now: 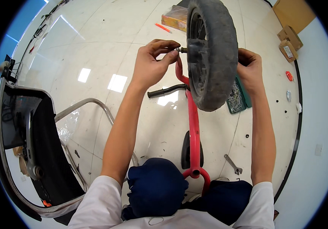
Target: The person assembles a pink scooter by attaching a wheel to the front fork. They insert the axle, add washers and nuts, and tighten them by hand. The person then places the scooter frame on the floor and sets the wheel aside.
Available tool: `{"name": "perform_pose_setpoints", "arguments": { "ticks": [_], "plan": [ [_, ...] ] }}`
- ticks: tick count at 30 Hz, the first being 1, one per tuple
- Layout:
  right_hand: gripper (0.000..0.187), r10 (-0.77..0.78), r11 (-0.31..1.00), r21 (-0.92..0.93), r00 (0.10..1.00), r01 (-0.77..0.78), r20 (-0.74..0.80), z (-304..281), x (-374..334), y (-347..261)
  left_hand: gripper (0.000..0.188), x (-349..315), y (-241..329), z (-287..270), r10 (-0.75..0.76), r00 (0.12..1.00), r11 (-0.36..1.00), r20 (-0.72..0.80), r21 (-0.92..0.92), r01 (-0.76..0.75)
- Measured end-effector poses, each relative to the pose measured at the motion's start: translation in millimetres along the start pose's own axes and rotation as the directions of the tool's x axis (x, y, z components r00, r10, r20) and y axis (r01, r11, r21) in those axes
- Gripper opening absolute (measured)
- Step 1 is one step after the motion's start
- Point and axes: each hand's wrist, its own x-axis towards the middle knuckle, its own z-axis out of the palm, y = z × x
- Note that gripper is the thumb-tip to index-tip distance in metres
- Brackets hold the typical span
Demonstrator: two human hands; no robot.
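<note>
A black wheel (219, 57) with a worn tyre stands upright at the red fork of a small upturned bike frame (193, 126). My left hand (152, 63) is closed, thumb and fingers pinching a small silvery nut (177, 49) at the end of the wheel's axle (183, 50). On the other side of the wheel, my right hand (251, 68) has its fingers curled in toward the hub. The tyre hides its fingertips and anything between them. A black handlebar grip (156, 93) sticks out to the left below my left hand. Part of a black saddle (185, 150) shows beside the frame.
A green case (244, 99) of screws lies right of the wheel. An adjustable wrench (233, 164) rests near my right knee. At left stands a chair (57, 152) with a metal crank arm (32, 152) on it. Farther off are an orange marker (163, 28) and cardboard boxes (289, 38).
</note>
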Motion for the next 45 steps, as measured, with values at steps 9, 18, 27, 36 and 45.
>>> {"name": "perform_pose_setpoints", "arguments": {
  "ticks": [9, 18, 27, 36, 45],
  "plan": [
    [0.016, 0.005, 0.999, -0.047, 0.999, -0.007, -0.033, 2.2, -1.4, -3.3, 0.019, -3.2, -0.4, 10.7, -0.022, 0.993, 0.999, -0.120, -0.035, 0.018],
    [0.016, 0.047, 0.985, -0.167, 0.994, -0.030, 0.101, -1.6, 8.8, -22.1, 0.019, -0.9, -7.9, 9.2, 0.015, 0.982, 1.000, -0.188, 0.025, -0.010],
    [0.019, 0.014, 0.999, -0.051, 1.000, -0.013, 0.018, 3.0, 6.4, -14.6, 0.021, -2.6, 0.2, 6.2, -0.051, 0.986, 0.998, -0.157, -0.041, 0.045],
    [0.020, 0.001, 0.996, -0.088, 1.000, 0.001, 0.016, 0.1, 11.6, -9.7, 0.025, 5.8, 13.7, -1.5, -0.090, 0.996, 0.995, 0.007, 0.049, 0.089],
    [0.022, -0.016, 0.999, -0.027, 0.998, 0.018, 0.062, -1.0, 12.5, -3.8, 0.024, 4.4, 12.5, -6.0, -0.045, 0.999, 0.966, 0.003, 0.256, 0.043]
  ]
}}
